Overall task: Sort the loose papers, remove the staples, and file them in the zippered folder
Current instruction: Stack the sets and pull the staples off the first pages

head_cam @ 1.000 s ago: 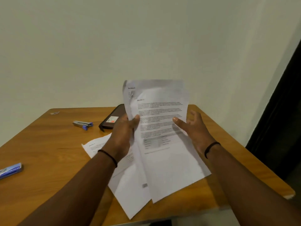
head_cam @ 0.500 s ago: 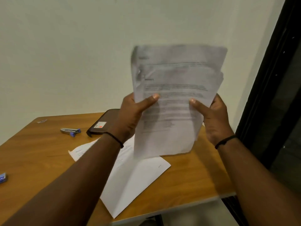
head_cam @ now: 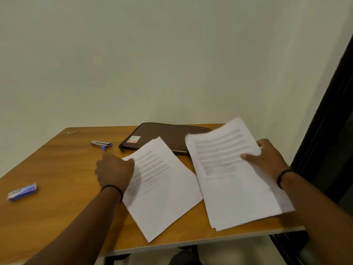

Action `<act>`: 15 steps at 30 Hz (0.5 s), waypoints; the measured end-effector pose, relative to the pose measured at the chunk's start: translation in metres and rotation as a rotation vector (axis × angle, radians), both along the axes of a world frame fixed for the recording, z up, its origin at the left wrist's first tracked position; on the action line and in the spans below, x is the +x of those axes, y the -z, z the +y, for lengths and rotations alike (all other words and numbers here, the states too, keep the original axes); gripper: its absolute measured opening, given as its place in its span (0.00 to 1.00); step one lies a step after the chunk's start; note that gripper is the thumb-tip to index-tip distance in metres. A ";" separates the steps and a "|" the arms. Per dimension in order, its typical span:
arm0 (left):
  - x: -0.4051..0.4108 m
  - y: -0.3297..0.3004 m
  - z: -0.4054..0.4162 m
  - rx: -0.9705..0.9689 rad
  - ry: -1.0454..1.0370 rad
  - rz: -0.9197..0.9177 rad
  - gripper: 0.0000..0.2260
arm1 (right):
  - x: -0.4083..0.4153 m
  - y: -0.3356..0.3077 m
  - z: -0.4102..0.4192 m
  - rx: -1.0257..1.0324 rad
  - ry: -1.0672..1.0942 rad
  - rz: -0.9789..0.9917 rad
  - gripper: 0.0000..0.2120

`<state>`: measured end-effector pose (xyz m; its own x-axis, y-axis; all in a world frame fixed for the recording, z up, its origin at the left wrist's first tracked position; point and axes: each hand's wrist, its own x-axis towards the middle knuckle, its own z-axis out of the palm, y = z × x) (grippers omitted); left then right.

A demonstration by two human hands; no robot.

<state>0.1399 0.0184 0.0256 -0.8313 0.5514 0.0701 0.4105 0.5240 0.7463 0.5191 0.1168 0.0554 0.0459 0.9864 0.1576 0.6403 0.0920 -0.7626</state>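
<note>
My right hand (head_cam: 265, 159) grips a stack of printed papers (head_cam: 235, 180) by its right edge, low over the right side of the table. A second pile of printed papers (head_cam: 164, 186) lies flat and askew in the middle of the table. My left hand (head_cam: 114, 169) is blurred at that pile's upper left corner, its thumb touching the paper edge and nothing in its grip. Behind both piles lies the brown zippered folder (head_cam: 168, 135), shut, with a small label near its left end.
A silver and blue stapler tool (head_cam: 101, 144) lies left of the folder. A small blue box (head_cam: 23, 192) sits near the left edge of the wooden table (head_cam: 57, 169). A tiny metal piece (head_cam: 71, 132) lies at the far left corner. A dark door frame (head_cam: 328, 111) stands to the right.
Both hands held the stack upright in front of me. Now my left hand has let go and dropped to the table pile, and my right hand has lowered the stack to the right.
</note>
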 end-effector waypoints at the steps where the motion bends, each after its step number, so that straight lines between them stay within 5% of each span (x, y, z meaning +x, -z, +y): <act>1: -0.009 0.006 -0.008 -0.064 -0.068 -0.055 0.28 | 0.000 0.014 0.001 -0.051 0.025 -0.100 0.28; 5: -0.034 0.010 -0.025 -0.053 -0.084 -0.234 0.32 | -0.040 0.045 -0.006 0.127 0.233 -0.618 0.26; 7: -0.038 0.002 -0.020 0.078 -0.034 -0.441 0.29 | -0.082 0.042 -0.021 0.324 0.082 -0.511 0.14; 9: -0.036 -0.001 -0.015 0.130 0.033 -0.558 0.24 | -0.132 0.039 -0.039 0.287 -0.200 -0.329 0.02; 15: -0.034 0.005 -0.008 0.104 0.095 -0.621 0.08 | -0.227 0.063 -0.067 0.127 -0.421 -0.216 0.12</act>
